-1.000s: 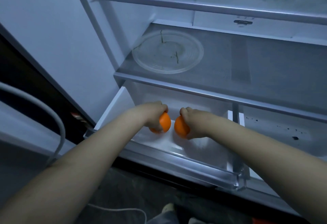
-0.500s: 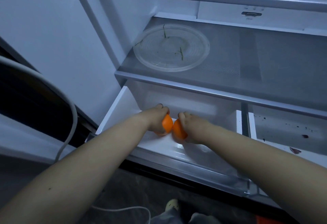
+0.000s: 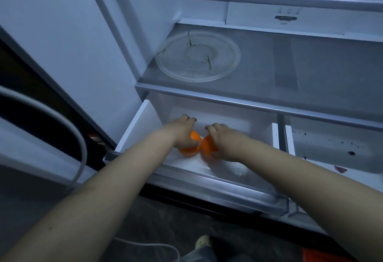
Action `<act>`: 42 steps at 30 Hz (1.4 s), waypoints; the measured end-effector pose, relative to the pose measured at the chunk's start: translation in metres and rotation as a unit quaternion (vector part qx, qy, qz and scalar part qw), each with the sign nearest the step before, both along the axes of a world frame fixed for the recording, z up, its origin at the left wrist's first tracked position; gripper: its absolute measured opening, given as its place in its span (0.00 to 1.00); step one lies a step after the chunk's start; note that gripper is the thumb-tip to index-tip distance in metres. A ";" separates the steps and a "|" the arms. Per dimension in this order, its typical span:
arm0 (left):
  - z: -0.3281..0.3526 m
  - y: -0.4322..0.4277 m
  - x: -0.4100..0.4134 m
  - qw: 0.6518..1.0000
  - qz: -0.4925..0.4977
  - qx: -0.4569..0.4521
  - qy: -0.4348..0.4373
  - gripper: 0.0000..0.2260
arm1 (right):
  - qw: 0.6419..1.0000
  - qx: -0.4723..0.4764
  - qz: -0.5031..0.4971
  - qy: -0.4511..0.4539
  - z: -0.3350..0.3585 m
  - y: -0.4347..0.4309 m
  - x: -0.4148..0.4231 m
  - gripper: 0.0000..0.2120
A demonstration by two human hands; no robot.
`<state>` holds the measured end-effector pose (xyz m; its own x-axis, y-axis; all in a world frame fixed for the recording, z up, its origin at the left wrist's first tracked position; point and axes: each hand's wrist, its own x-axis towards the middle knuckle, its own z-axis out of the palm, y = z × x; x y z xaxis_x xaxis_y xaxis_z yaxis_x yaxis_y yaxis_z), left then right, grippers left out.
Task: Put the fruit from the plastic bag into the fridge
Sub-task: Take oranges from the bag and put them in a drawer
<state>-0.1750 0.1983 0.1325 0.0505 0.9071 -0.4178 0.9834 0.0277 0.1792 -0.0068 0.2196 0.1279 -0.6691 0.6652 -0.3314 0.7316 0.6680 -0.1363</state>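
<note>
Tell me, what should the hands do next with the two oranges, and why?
Probably let go. The left hand and right hand each hold an orange, the left orange and the right orange, low inside the open left drawer, side by side and seemingly on its floor. Opening the fingers and lifting the hands out would leave the fruit in the fridge.

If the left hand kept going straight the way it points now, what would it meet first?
Probably the drawer's back wall: the left hand, on an orange, points into the open drawer with nothing visible ahead, though depth is unclear.
</note>
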 end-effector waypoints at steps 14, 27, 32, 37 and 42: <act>0.145 -0.107 0.042 0.944 0.082 0.320 0.002 0.24 | 0.959 0.160 0.044 0.228 0.139 -0.066 0.038 0.28; 0.189 -0.288 0.079 0.908 0.153 0.364 0.140 0.30 | 0.932 0.184 0.127 0.284 0.184 -0.181 0.058 0.24; 0.196 -0.375 0.065 0.887 0.241 0.365 0.148 0.27 | 0.922 0.152 0.184 0.306 0.192 -0.254 0.021 0.21; 0.204 -0.469 0.036 0.856 0.321 0.366 0.175 0.24 | 0.890 0.126 0.293 0.327 0.205 -0.340 -0.043 0.25; 0.206 -0.581 -0.002 0.817 0.402 0.358 0.206 0.26 | 0.862 0.074 0.368 0.339 0.207 -0.434 -0.109 0.24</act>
